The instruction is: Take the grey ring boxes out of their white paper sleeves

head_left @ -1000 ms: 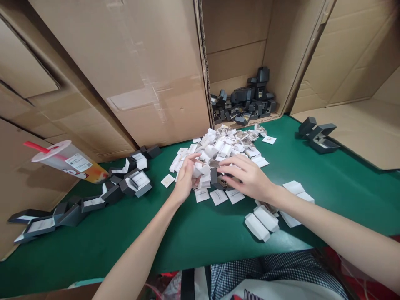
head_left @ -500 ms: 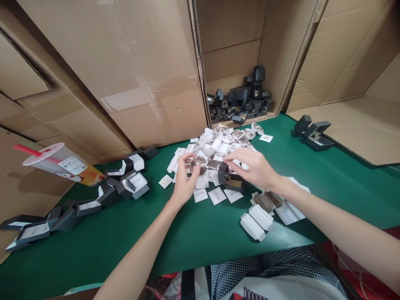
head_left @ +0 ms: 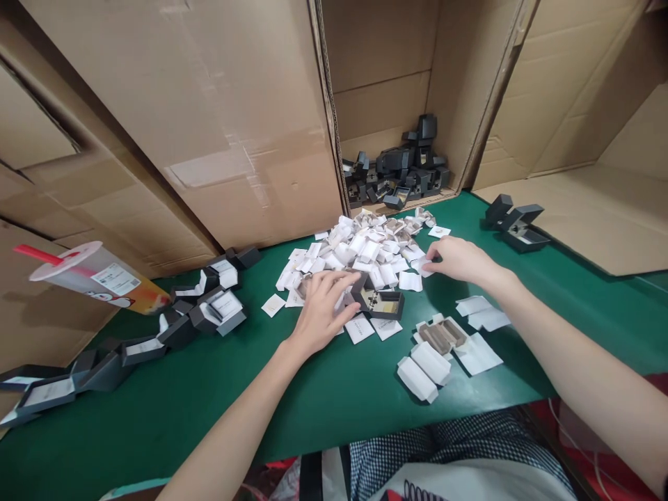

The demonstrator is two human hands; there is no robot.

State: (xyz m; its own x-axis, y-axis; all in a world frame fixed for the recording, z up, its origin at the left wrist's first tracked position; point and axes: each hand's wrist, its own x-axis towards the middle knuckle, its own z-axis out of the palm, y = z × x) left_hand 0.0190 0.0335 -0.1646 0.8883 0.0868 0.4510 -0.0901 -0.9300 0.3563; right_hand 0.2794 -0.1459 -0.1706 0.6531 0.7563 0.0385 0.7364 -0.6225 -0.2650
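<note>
A small black box (head_left: 386, 304) lies open on the green table, its inside pale gold. My left hand (head_left: 324, 309) is at its left side, thumb and fingers closed around the raised lid. At the right edge of a heap of white folded papers (head_left: 360, 247), my right hand (head_left: 459, 261) pinches a small white paper (head_left: 422, 265). Square white printed cards (head_left: 360, 329) lie just in front of the black box. Closer to me are two white folded inserts (head_left: 416, 379) beside brown-grey ones (head_left: 442, 336).
Open black boxes holding white inserts (head_left: 179, 329) line the left side, near a tilted drink cup (head_left: 117, 278). More black boxes (head_left: 399, 163) are piled inside a cardboard carton (head_left: 386, 42). Two black boxes (head_left: 522, 226) stand at the right.
My right hand has moved right, away from the black box, to the heap's edge with a white paper. My left hand has moved right onto the box's lid.
</note>
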